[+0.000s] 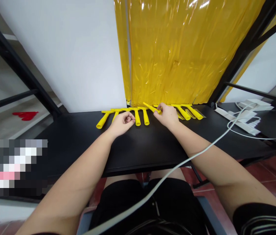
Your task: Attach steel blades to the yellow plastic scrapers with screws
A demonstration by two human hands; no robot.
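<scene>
Several yellow T-shaped tools with hollow round handles, which look like small squeegees (pixel 137 118), lie in a row along the back of the black table. My right hand (pixel 167 115) has its fingers closed on one yellow squeegee (pixel 150 106), which is tilted, its far end pointing up and left; part of it is hidden by the fingers. My left hand (pixel 123 123) rests over the row with curled fingers, beside a handle, and no object shows in it. It partly covers another squeegee (pixel 115 115).
Behind the table (pixel 143 147) hang a yellow plastic strip curtain (pixel 177 52) and a white panel (pixel 79 55). A white cable (pixel 174 168) crosses in front of my right forearm. White power strips (pixel 240 120) lie at the right, a red item (pixel 25 115) on the left shelf.
</scene>
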